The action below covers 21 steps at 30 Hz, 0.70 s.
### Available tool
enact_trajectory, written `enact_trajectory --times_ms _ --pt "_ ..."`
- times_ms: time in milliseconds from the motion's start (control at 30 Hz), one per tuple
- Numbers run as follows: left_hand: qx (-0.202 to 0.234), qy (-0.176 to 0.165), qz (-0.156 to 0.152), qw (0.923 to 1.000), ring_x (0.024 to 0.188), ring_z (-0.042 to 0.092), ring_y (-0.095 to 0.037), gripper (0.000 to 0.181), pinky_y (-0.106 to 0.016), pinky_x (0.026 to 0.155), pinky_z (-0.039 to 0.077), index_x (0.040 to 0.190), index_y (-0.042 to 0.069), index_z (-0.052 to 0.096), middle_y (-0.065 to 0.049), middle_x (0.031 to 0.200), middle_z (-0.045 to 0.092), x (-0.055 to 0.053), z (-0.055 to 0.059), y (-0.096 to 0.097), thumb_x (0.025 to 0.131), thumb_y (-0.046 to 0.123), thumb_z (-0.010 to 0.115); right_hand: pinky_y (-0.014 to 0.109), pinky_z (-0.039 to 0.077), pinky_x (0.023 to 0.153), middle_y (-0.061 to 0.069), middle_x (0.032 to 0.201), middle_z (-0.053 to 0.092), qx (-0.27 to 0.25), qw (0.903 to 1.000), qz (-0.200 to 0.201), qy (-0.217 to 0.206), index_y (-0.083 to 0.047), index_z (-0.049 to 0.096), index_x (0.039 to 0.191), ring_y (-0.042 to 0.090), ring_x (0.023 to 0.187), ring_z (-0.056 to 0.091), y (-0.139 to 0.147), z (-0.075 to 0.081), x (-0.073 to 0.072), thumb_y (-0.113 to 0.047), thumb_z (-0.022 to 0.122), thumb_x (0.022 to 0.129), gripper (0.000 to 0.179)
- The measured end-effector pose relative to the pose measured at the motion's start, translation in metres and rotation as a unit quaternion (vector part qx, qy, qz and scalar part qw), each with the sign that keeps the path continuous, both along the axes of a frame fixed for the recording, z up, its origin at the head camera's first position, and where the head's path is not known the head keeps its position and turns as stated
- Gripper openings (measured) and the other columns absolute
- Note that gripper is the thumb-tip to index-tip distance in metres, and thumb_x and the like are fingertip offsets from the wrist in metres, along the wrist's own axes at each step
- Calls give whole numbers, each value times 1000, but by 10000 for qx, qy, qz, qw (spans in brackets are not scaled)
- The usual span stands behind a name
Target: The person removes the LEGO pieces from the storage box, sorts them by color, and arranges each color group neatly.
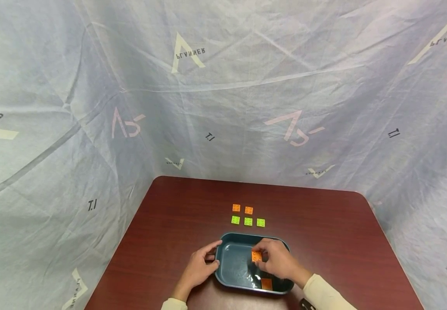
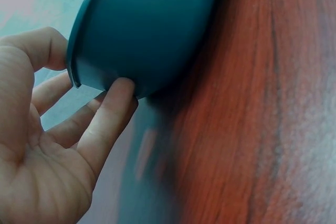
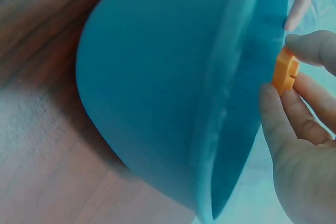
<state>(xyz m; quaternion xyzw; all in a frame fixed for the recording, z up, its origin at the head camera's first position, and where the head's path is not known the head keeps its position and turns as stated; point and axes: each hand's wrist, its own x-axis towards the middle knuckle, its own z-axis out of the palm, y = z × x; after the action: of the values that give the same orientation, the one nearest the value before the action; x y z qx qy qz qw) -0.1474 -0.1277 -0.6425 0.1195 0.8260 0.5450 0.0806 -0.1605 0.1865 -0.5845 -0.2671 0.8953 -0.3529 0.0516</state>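
My right hand (image 1: 279, 259) pinches an orange toy brick (image 1: 256, 256) between thumb and fingers over the dark teal tray (image 1: 233, 267). In the right wrist view the orange brick (image 3: 286, 71) shows side-on, just past the tray's rim (image 3: 210, 129). At the tray's left end my left hand (image 1: 200, 268) holds the edge. Its fingers meet the outer wall (image 2: 142, 30) in the left wrist view. A second orange brick (image 1: 266, 284) lies inside the tray, near the front right.
Behind the tray, two orange bricks (image 1: 237, 208) form a row, with three lime green bricks (image 1: 248, 221) in front of them. A dark object (image 1: 307, 304), partly hidden, is by the right sleeve. Grey printed cloth (image 1: 223, 107) hangs around the reddish-brown table (image 1: 161, 224).
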Motion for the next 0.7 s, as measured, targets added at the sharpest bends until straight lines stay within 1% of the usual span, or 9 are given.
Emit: enact_trajectory --times_ms 100,267,333,400,533,700 --pt "-49 0 -17 10000 111 74 -25 61 -25 84 59 151 25 61 -13 135 69 0 1 0 93 13 74 24 60 75 -4 107 73 41 10000 -31 -27 -8 79 116 3 88 70 1 3 -3 -11 87 85 33" --pt "-198 58 9 9998 109 75 -23 61 -25 85 59 150 26 61 -11 134 71 -1 1 0 92 13 75 24 56 72 -5 102 69 89 9999 -86 -11 -7 78 119 6 84 63 4 12 -9 -9 85 86 34" --pt "-244 102 5 9996 109 75 -23 61 -26 86 59 150 25 61 -11 134 71 -1 0 0 92 13 75 24 56 72 -5 103 69 78 9999 -115 -9 -6 78 120 6 84 63 5 16 -13 -9 85 86 35" --pt "-284 141 -6 9995 109 75 -23 61 -26 86 59 150 24 61 -11 134 71 -1 0 0 92 13 75 25 59 74 -3 105 69 50 9999 -148 -18 -5 77 120 7 87 67 7 20 -17 -8 85 86 35" --pt "-320 153 -30 9994 109 75 -23 60 -28 87 59 150 24 61 -11 135 71 -1 1 -1 93 13 75 29 62 78 -1 107 69 80 9996 -250 42 -7 78 120 11 92 72 12 25 -27 -8 86 86 35" --pt "-331 153 -29 9993 109 75 -22 60 -30 87 60 150 24 62 -10 135 71 0 3 -2 93 12 75 31 63 81 -3 105 70 94 9983 -519 234 -12 79 117 11 93 72 21 25 -45 -8 88 84 35"
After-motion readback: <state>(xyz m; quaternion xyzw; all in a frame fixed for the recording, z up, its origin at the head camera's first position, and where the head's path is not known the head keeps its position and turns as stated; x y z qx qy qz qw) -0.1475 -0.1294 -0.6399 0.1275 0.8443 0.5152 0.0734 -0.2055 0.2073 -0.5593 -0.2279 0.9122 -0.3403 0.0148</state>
